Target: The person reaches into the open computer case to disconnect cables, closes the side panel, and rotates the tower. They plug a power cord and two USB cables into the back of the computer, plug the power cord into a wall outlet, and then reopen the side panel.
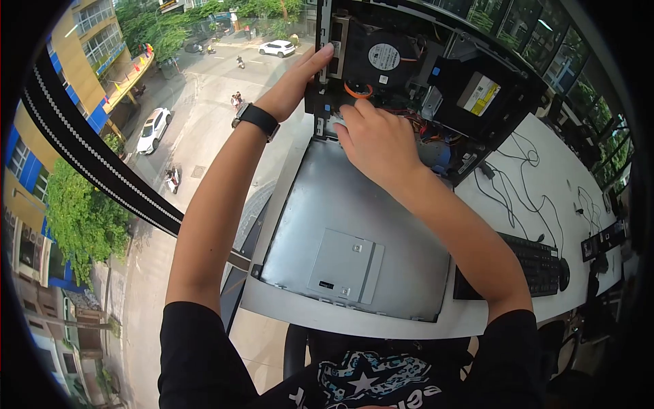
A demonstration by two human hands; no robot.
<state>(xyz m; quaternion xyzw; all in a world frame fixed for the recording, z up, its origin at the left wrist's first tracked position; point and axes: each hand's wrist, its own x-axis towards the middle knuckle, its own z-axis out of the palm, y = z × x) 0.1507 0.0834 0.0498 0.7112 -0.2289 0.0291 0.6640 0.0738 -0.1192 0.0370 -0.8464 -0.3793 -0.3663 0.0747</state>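
Observation:
An opened desktop computer case (470, 136) stands at the back of the white table, its inside facing me. My left hand (296, 78) lies with fingers stretched along the left edge of the case. Inside the lower left part, my right hand (378, 140) has its fingers curled downward; the fingertips and whatever they grip are hidden. Just above it loops an orange cable (358, 91). A black fan (383, 57) with a round label sits higher up, and a black optical drive (479, 95) with a yellow-and-white label is to the right.
The detached metal side panel (293, 225) lies flat in front of the case. At the right are a black keyboard (531, 262), a mouse (563, 273) and loose black cables (507, 198). Large window glass is on the left, with a street (204, 129) below.

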